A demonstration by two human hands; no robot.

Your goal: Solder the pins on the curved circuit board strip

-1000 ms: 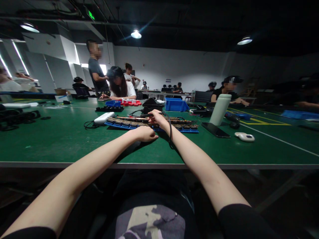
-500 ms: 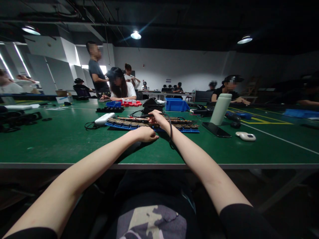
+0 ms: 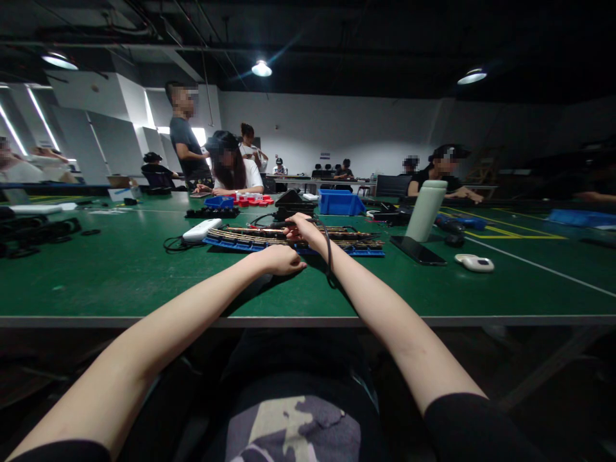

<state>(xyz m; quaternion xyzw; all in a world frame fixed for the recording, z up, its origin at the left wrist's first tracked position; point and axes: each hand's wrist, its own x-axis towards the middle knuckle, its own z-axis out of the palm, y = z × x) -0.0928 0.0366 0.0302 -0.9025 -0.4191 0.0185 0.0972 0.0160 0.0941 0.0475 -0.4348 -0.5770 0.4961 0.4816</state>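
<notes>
A long blue and black strip assembly with copper-coloured lines along it lies across the green table in front of me. My left hand rests at its near edge, fingers curled closed; whatever they grip, if anything, is hidden. Over the strip's middle, my right hand is closed around a dark, pen-like tool whose kind I cannot make out. From the tool's end a black cable loops down over my right wrist.
Left of the strip sits a white device with a black cord. To the right are a pale green bottle, a phone and a small white case. Beyond stand a blue bin and red parts. People sit farther back.
</notes>
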